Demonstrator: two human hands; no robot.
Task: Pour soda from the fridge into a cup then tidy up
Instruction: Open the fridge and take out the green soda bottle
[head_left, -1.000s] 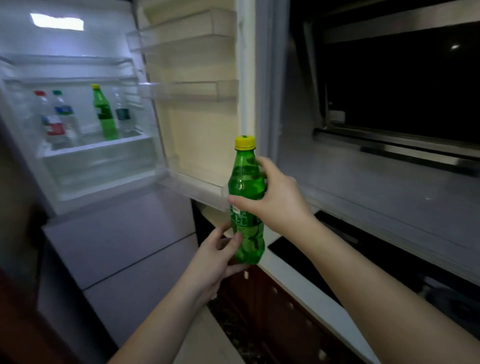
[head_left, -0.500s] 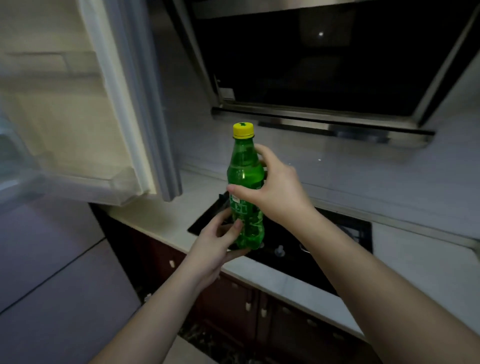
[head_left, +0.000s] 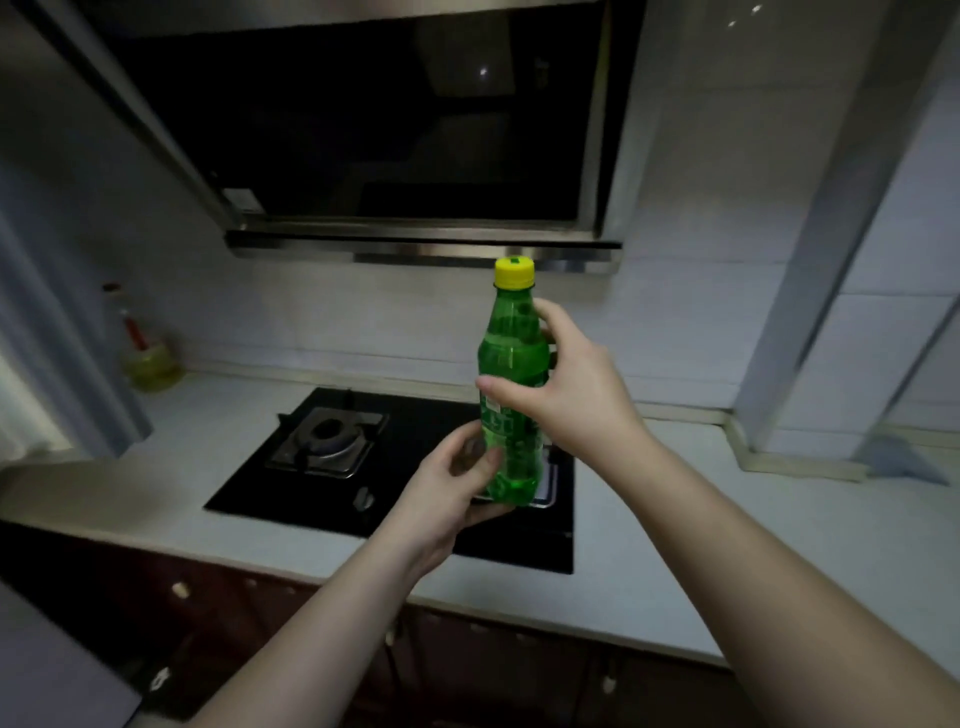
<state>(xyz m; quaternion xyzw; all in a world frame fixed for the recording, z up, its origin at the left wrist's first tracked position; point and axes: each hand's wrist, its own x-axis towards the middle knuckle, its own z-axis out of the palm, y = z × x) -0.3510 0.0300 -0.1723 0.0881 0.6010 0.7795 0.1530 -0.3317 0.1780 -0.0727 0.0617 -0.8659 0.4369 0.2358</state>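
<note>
Over stove (head_left: 332, 441), hands around bottle (head_left: 511, 364)

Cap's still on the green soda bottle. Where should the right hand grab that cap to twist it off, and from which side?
Pinch the ribbed side wall of the yellow cap from above. The bottle stands upright, its top clear, and the left hand grips its base. The right hand would probably let go of the middle first.

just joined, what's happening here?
A person holds a green soda bottle upright in both hands over the hob. The right hand grips its middle, the left hand cups its base. The yellow cap is on, so nothing is poured yet. No cup is in view.
</note>
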